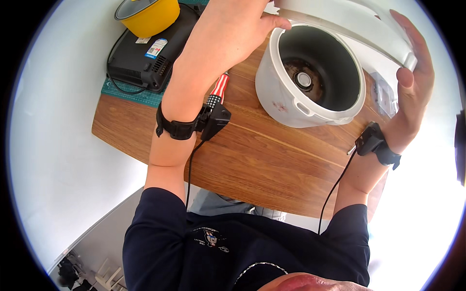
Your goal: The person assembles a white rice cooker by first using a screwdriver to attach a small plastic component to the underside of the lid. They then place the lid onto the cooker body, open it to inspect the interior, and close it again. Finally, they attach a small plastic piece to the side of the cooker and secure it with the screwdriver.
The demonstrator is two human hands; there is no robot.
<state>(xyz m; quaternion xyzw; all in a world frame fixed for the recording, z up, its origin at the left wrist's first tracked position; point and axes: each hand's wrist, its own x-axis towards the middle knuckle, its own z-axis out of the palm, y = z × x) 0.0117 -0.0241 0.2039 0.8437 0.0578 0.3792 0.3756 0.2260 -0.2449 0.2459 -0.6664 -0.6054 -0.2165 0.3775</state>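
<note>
A white rice cooker [281,92] stands on the wooden table [262,165] with its lid [349,22] swung up and its dark inner cavity empty, the heating plate visible at the bottom. My left hand [233,29] grips the lid's left rear part near the hinge. My right hand [415,72] holds the lid's right edge, thumb under it and fingers over it. A screwdriver with a red-and-white striped handle [219,87] lies on the table beside my left wrist, partly hidden by my forearm.
A yellow pot with a glass lid [145,13] sits on a black induction cooker [145,56] at the table's far left, on a green mat [131,93]. A small clear plastic bag [383,94] lies right of the rice cooker. Both wrists carry black strapped devices with cables.
</note>
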